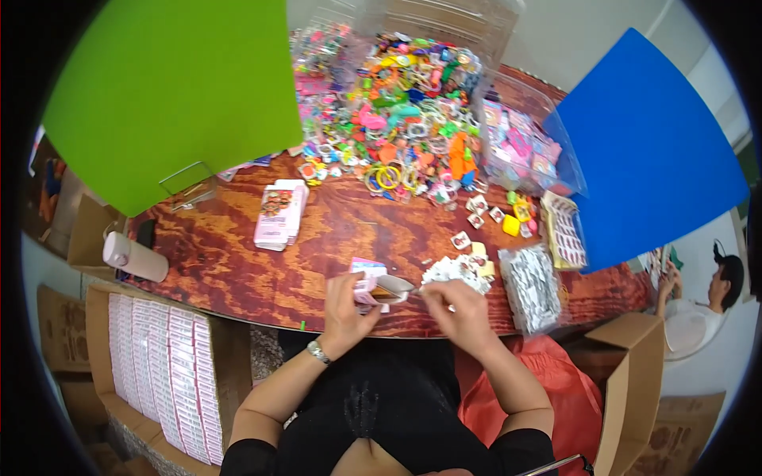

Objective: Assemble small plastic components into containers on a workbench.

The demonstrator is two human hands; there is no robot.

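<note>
Near the table's front edge, my left hand (347,311) is closed round a small pink-and-white carton (367,289). The carton's open end points right, with a pale flap standing out from it. Close to that end, my right hand (463,314) has its fingertips pinched together; what is between them is too small to tell. Just beyond the right hand lies a heap of small white packets (456,271). A stack of flat pink-and-white cartons (278,218) sits farther off to the left.
Colourful small toys (413,111) are heaped at the back beside a clear bin (573,170). Silver packets (530,285) and a yellowish tray (562,230) stand right. Green (175,95) and blue (651,151) panels flank the table. A bottle (136,258) and carton-filled box (214,365) are left.
</note>
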